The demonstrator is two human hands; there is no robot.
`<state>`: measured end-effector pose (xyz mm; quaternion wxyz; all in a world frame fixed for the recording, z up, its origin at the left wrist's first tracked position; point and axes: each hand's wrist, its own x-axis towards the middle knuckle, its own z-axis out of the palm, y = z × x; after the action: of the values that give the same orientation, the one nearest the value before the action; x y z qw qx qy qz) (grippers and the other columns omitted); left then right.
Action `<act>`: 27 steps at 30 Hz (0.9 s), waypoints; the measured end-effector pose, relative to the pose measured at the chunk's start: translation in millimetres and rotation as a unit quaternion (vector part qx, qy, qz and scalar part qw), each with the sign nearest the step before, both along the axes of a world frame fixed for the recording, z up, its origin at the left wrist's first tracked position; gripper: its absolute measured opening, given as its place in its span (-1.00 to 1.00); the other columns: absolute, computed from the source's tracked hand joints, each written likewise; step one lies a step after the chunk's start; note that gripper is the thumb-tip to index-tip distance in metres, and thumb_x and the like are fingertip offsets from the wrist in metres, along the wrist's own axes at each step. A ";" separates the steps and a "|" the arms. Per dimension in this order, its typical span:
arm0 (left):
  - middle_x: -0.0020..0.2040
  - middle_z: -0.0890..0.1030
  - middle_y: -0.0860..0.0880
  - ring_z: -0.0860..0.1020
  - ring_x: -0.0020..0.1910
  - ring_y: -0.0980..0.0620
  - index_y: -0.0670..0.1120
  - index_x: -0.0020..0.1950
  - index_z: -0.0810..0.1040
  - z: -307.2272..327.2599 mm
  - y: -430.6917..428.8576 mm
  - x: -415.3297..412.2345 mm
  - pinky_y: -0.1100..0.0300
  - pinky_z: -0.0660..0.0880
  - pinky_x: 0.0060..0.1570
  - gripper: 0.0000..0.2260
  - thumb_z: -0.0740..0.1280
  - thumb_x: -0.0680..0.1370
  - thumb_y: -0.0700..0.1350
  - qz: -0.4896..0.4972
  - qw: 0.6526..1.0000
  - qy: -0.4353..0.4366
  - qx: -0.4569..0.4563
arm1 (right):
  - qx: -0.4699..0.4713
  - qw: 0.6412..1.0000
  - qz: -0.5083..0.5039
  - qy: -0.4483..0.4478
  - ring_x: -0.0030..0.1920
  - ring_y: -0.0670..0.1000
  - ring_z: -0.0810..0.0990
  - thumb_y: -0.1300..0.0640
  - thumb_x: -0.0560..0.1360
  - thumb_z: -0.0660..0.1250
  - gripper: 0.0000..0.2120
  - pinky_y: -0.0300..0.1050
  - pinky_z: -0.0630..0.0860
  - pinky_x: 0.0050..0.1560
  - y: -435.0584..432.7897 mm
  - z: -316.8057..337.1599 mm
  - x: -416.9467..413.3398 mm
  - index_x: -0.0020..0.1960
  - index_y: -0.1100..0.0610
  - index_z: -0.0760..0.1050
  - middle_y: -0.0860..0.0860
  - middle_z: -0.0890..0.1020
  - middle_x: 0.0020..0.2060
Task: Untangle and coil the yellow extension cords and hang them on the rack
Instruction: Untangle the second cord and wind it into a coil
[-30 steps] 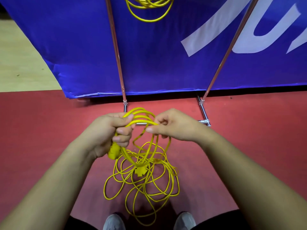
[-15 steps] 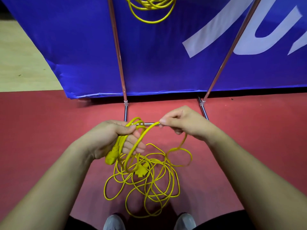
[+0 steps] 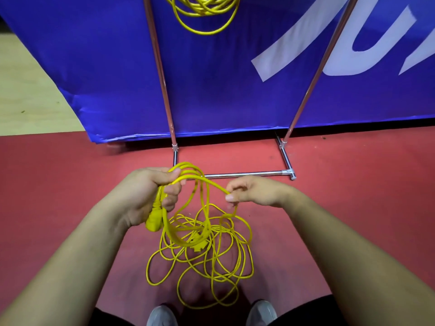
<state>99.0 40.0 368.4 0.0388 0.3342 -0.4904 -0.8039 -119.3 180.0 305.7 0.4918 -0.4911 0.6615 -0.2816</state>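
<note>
The left hand point(image 3: 150, 196) is gripping several loops of the yellow cord point(image 3: 200, 243) together with its plug point(image 3: 154, 222), which is hanging below the palm. The right hand point(image 3: 256, 191) is pinching one strand between thumb and fingertips. The tangled rest is lying on the red floor point(image 3: 353, 208) near the rack point(image 3: 247, 174). Another coil point(image 3: 202, 8) is hanging at the far top.

**Yellow cord half gathered between two hands**

The left hand point(image 3: 150, 194) grips several loops of the yellow cord point(image 3: 188, 243) along with its plug point(image 3: 154, 223), which pokes out toward 7 o'clock. At its 3 o'clock, the right hand point(image 3: 254, 191) pinches a single strand. The rest lies tangled on the red floor point(image 3: 353, 208) at 6 o'clock. A coil point(image 3: 202, 7) hangs on the rack point(image 3: 247, 174) at 12 o'clock, against a blue banner point(image 3: 211, 85).
</note>
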 end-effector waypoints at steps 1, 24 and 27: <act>-0.47 0.42 -0.11 0.41 -0.59 -0.02 -0.27 -0.18 0.49 0.5 -1.6 1.6 0.24 0.39 -0.56 -0.82 0.26 0.49 -0.14 -0.003 1.000 -0.020 -0.016 | -0.010 0.999 -0.036 -0.026 -0.24 0.02 0.57 0.21 0.56 0.33 -0.87 -0.15 0.45 -0.12 1.2 -2.4 -2.4 -0.16 0.11 0.54 0.10 0.56 -0.30; -0.53 0.28 0.08 0.27 -0.63 0.16 -0.14 -0.24 0.48 5.1 -4.4 4.8 0.29 0.25 -0.58 -0.76 0.49 0.39 -0.04 -0.095 0.978 0.163 0.086 | -0.052 0.980 0.012 0.191 -0.42 -0.16 0.30 0.09 0.51 0.41 -0.78 -0.24 0.26 -0.37 -9.1 29.4 -0.4 -0.25 0.16 0.51 -0.06 0.41 -0.44; -0.51 0.40 -0.01 0.53 -0.50 -0.06 -0.12 -0.30 0.51 10.3 -6.0 7.7 0.19 0.51 -0.47 -0.73 0.53 0.30 0.00 -0.050 0.987 0.138 0.066 | -0.033 0.990 -0.061 0.126 -0.38 -0.16 0.32 0.17 0.52 0.41 -0.83 -0.24 0.28 -0.30 -0.5 -2.8 -21.5 -0.19 0.20 0.48 -0.06 0.41 -0.38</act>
<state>106.7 34.0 378.6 0.0437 0.1968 -0.4426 -0.8737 -140.8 179.5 303.0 0.3699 -0.4974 0.7371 -0.2690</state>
